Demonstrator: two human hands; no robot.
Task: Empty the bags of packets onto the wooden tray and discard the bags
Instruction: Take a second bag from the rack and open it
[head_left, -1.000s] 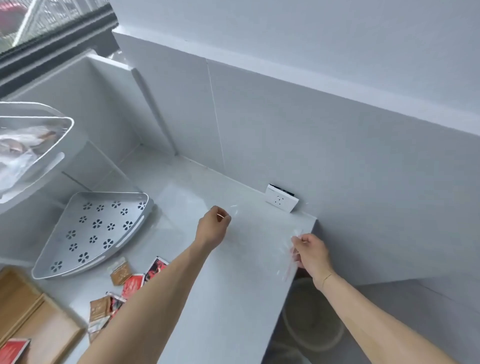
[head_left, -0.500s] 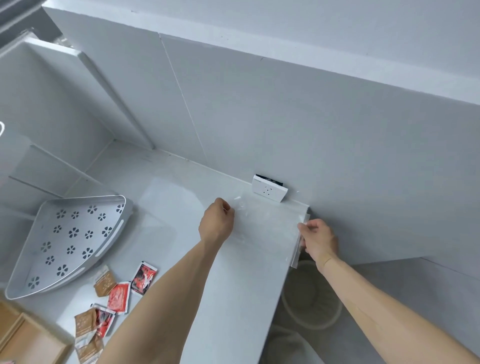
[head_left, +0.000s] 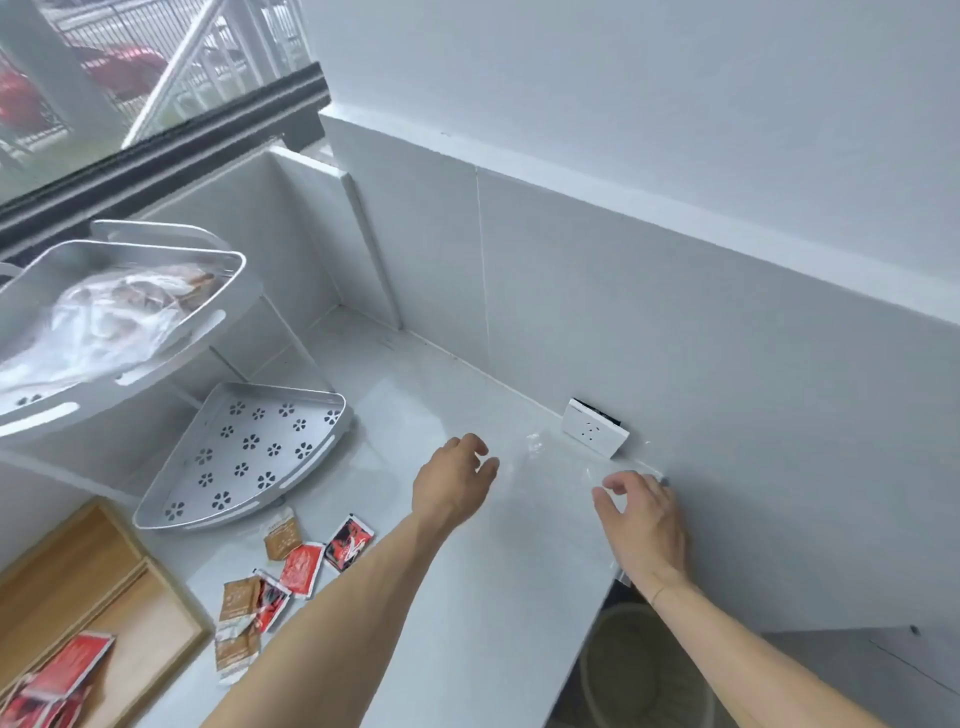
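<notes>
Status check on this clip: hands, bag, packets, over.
Left hand and right hand open over the clear bag flat on counter. Packets loose beside wooden tray. Nothing blocking.

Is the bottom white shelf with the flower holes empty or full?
Empty. The lower shelf shows only its bare, flower-holed floor, with nothing lying on it. The upper shelf holds a crumpled clear bag.
</notes>
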